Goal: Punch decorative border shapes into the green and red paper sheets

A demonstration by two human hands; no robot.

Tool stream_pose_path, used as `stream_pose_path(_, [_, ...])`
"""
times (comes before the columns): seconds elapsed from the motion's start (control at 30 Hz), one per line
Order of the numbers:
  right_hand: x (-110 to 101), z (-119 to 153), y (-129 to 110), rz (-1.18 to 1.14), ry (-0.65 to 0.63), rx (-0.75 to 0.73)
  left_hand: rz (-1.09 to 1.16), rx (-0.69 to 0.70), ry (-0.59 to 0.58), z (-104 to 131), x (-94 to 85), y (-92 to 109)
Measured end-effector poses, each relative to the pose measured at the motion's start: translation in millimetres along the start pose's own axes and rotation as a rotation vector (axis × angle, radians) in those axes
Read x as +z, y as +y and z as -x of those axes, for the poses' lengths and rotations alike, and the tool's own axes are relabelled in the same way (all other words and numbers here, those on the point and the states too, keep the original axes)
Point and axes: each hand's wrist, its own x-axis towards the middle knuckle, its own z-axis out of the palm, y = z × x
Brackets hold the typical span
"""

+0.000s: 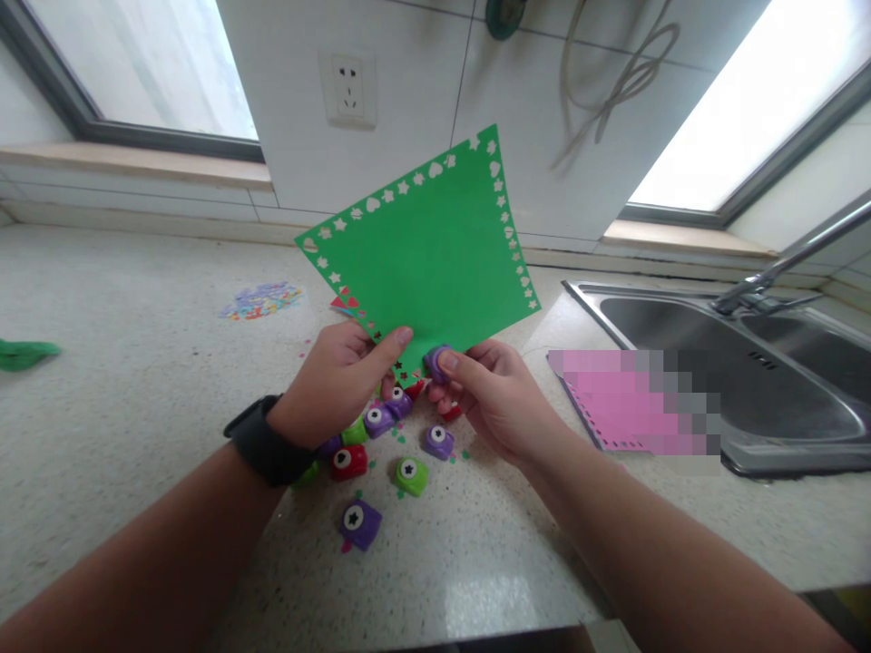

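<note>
A green sheet of paper (pixel 442 249) is held up at a tilt, with heart, star and flower holes along its edges. My left hand (pixel 357 358) pinches its lower left edge, thumb on top. In my right hand (pixel 486 385) is a small purple craft punch (pixel 435 363), set at the sheet's lower edge with the thumb on it. Below the hands lie several more punches, among them a red punch (pixel 349 462), a green punch (pixel 410 475) and a purple punch (pixel 360 523). Small paper cut-outs are scattered around them.
A pink punched sheet (pixel 612 399), partly pixelated, lies on the speckled counter (pixel 136 390) beside the steel sink (pixel 653 317). A faucet (pixel 755 286) stands behind the basin. At the far left is a green object (pixel 27 355). A wall socket (pixel 349 89) and a looped cable (pixel 626 86) are behind.
</note>
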Motion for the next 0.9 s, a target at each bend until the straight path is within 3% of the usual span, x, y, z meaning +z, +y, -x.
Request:
stream_pose_path(0.33, [-4, -2, -3, -0.002, 0.049, 0.003, 0.054, 0.013, 0.042, -1, 0.4, 2])
stream_pose_path(0.6, [-11, -4, -12, -0.017, 0.075, -0.067, 0.254, -0.025, 0.047, -5, -1.4, -2])
stream_pose_path(0.77, [-25, -8, -15, 0.167, 0.094, -0.135, 0.341, -0.049, 0.029, -8, -3.7, -7])
stream_pose_path(0.9, [-36, -10, -22, 0.488, 0.133, -0.174, 0.406, -0.057, 0.014, -10, -7.5, -9])
